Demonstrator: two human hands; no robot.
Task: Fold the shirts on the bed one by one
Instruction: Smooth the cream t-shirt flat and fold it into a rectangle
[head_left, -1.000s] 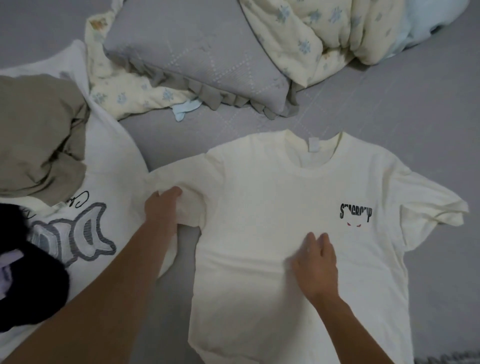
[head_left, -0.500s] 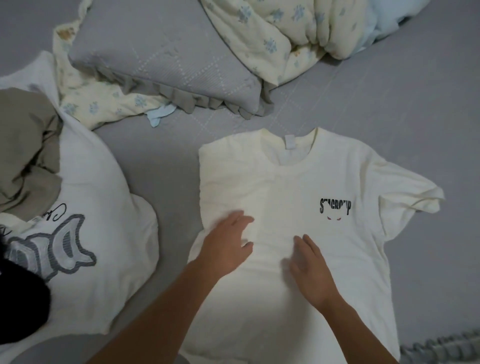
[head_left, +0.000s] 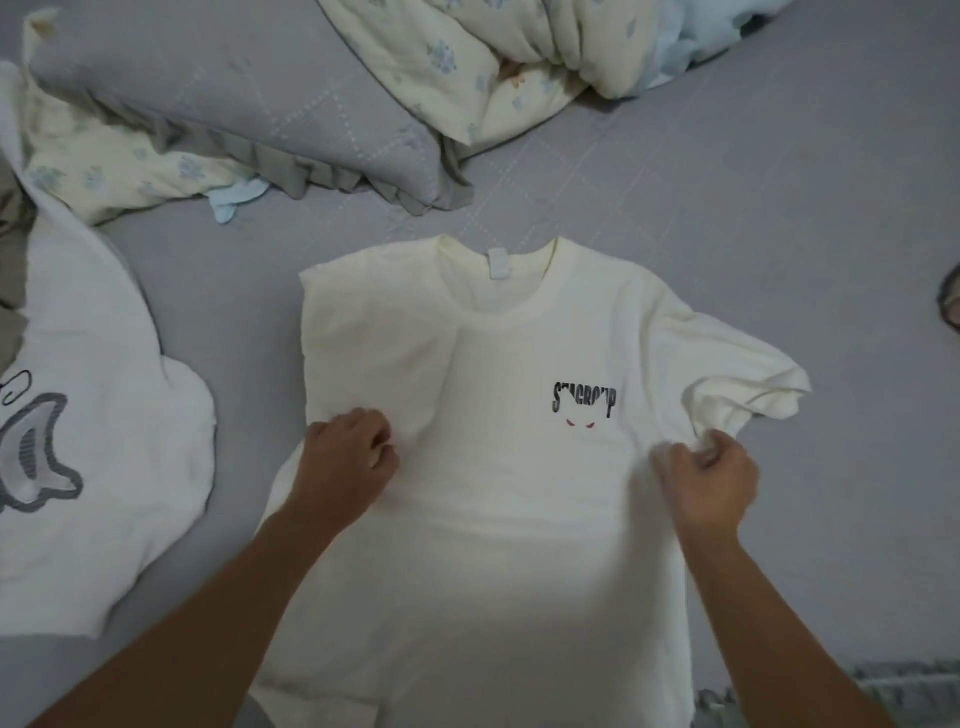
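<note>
1. We have the cream shirt (head_left: 498, 467) lying face up on the grey bed sheet (head_left: 779, 208), collar away from us; its left sleeve is already turned in over the chest, while the right sleeve (head_left: 748, 384) lies spread out to the side.
2. Our left hand (head_left: 345, 462) rests on the folded edge with its fingers curled; they seem to pinch a little cloth, though the hand hides how much.
3. Our right hand (head_left: 709, 480) has its fingers bunched around a gather of fabric just under the right sleeve's armpit; the grip is somewhat blurred.
4. We judge the step in hand to be folding the right side inward; to do it well we should lift only enough to clear the sheet, carry the sleeve straight across so the new edge runs parallel to the left one, and keep the left hand pressing so the first fold does not slide.
5. We should watch the printed logo (head_left: 584, 399); creasing through it would look untidy.
6. A white shirt with a grey graphic (head_left: 104, 415) waits to the left, near the grey pillow (head_left: 234, 104).
</note>
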